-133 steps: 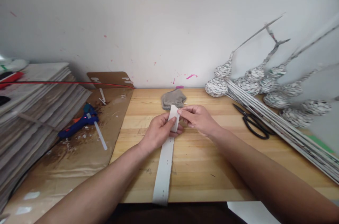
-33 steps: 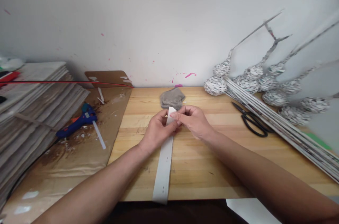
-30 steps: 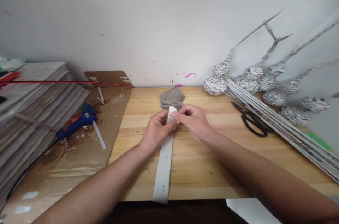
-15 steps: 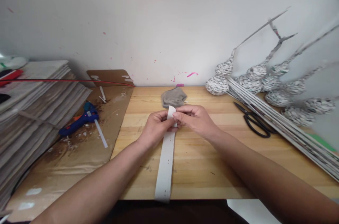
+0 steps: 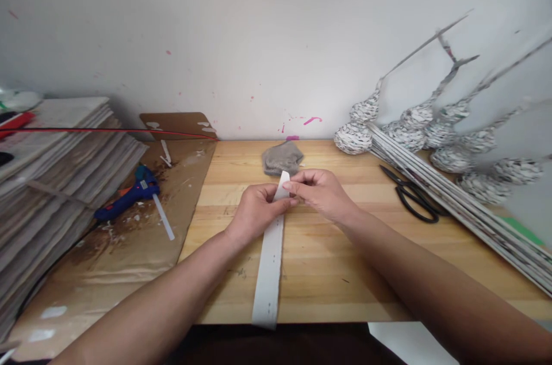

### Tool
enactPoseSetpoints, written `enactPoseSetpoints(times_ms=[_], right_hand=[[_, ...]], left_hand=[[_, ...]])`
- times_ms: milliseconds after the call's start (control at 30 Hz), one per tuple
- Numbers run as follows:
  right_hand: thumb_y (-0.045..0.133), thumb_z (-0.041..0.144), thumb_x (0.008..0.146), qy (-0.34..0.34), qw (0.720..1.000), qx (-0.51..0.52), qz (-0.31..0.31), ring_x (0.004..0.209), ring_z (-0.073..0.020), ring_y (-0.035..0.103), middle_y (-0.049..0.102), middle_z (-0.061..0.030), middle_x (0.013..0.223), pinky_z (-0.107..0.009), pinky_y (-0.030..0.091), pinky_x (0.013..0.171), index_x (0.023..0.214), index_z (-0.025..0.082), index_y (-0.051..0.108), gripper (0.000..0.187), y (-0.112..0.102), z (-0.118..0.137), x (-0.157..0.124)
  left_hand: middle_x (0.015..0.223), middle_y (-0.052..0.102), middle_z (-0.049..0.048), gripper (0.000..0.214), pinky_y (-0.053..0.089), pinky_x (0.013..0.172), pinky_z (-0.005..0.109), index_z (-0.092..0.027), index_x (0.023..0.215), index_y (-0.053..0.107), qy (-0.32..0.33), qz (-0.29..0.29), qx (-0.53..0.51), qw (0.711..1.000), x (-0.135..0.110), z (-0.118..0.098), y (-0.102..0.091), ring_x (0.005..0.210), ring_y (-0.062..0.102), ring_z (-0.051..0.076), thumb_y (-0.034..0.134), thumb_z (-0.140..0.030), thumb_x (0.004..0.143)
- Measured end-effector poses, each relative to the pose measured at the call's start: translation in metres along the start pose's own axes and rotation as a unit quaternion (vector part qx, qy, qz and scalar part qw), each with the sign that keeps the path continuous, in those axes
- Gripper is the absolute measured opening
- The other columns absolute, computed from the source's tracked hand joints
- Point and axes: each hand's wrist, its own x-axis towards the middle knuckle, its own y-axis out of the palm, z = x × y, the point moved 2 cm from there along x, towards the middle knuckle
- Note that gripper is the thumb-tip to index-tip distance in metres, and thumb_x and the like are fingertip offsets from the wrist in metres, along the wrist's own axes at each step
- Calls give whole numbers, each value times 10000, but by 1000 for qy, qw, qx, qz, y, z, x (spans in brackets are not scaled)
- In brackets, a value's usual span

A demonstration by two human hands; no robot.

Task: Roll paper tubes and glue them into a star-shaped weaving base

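We hold a strip (image 5: pixel 268 273).
Our left hand (image 5: pixel 259 208) grips it, our right hand (image 5: pixel 321 193) pinches its edge, a cloth (image 5: pixel 282 157) just beyond both.

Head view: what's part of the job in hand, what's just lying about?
In the job:
- strip
- left hand, gripping it
- right hand, fingers at its far end

Apparently just lying about, untouched:
- cloth
- scissors
- glue gun
- rods
- woven pieces
- stack

The strip (image 5: pixel 268 276) looks matt, the tabletop (image 5: pixel 328 256) wooden.
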Motion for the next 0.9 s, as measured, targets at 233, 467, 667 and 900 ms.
enactPoseSetpoints(times_ms=[233, 467, 667, 900], right_hand=[[834, 374, 597, 14, 999, 28, 8, 523, -127, 604, 633, 12, 561, -260, 505, 523, 662, 153, 605, 325, 2, -2, -1], [810, 379, 650, 2, 999, 18, 38, 490, -129, 599, 644, 10, 603, -253, 499, 467, 786, 164, 628, 312, 1, 1, -1], [760, 437, 699, 8, 997, 1, 77, 509, -130, 606, 650, -13, 616, -272, 526, 516, 792, 141, 694, 317, 0, 4, -1], [806, 431, 635, 32, 999, 14, 31, 542, -129, 613, 644, -9, 601, -267, 540, 528, 754, 135, 671, 346, 1, 0, 0]], left_hand=[[759, 698, 34, 297, 469, 638, 247, -138, 792, 716, 12, 15, -36, 999, 0, 1, 4, 682, 608, 144, 658, -429, 784], [837, 713, 63, 322, 545, 657, 278, -140, 859, 714, -49, 54, -116, 991, -1, 1, 8, 764, 645, 167, 664, -449, 782], [836, 736, 73, 321, 542, 743, 284, -133, 896, 724, -55, 43, -134, 988, 1, 0, 7, 785, 670, 163, 698, -423, 762], [898, 739, 78, 312, 526, 788, 311, -142, 876, 723, -16, 52, -69, 996, -1, 0, 6, 837, 674, 193, 653, -437, 800]])
